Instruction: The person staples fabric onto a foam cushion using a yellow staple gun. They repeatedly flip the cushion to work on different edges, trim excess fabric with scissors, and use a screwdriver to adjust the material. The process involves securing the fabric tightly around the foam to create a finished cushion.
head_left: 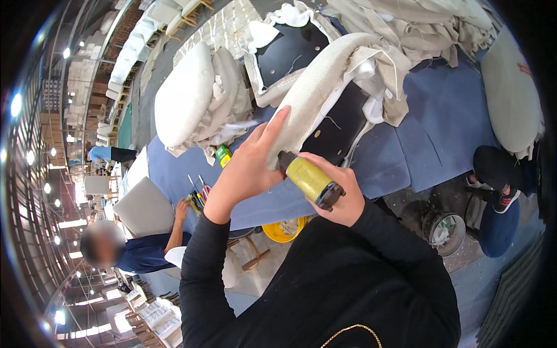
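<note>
An upholstered chair part lies on the blue-covered table. It has beige fabric wrapped over white padding and a black backing panel. My left hand grips its near end, with the index finger stretched along the fabric and some fingers hidden. In my right hand is a staple gun with a yellow-green body and black end cap. The gun's black nose is close against the near end of the fabric, beside my left thumb; exact contact cannot be made out.
Stacked cushions stand left on the table. Another black-backed part lies beyond, with piled fabric at the back. A co-worker reaches in at left near hand tools. Below are a yellow bucket and a bin.
</note>
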`<state>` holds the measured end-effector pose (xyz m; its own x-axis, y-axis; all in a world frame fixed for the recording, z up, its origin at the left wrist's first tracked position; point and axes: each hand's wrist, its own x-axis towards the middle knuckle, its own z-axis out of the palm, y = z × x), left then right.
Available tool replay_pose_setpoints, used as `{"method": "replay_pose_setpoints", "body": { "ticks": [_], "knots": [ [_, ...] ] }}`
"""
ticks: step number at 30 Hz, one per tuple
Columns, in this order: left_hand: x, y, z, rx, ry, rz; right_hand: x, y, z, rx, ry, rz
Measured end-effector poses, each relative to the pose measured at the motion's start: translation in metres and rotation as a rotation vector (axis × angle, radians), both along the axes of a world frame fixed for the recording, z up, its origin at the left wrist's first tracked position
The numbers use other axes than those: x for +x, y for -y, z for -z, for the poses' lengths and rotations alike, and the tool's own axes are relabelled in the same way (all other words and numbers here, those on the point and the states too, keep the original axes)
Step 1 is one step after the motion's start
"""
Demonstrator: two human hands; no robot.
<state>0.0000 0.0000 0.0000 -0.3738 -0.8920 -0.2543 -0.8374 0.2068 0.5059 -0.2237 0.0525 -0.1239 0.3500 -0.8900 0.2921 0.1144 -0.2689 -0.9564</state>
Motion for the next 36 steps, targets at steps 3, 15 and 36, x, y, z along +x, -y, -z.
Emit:
{"method": "replay_pose_setpoints", "body": {
  "ticks": [3,15,36],
  "knots": [
    [0.017,-0.002,0.002,-0.007,-0.156,0.061,-0.003,0.001,-0.001,-0.039,0.045,0.074],
    [0.012,-0.005,0.007,-0.078,-0.121,0.017,0.002,-0.009,-0.006,-0.011,0.022,-0.021],
    [0.019,-0.007,0.015,-0.088,-0.112,-0.056,-0.026,0.000,0.002,0.053,0.030,0.018]
  ]
}}
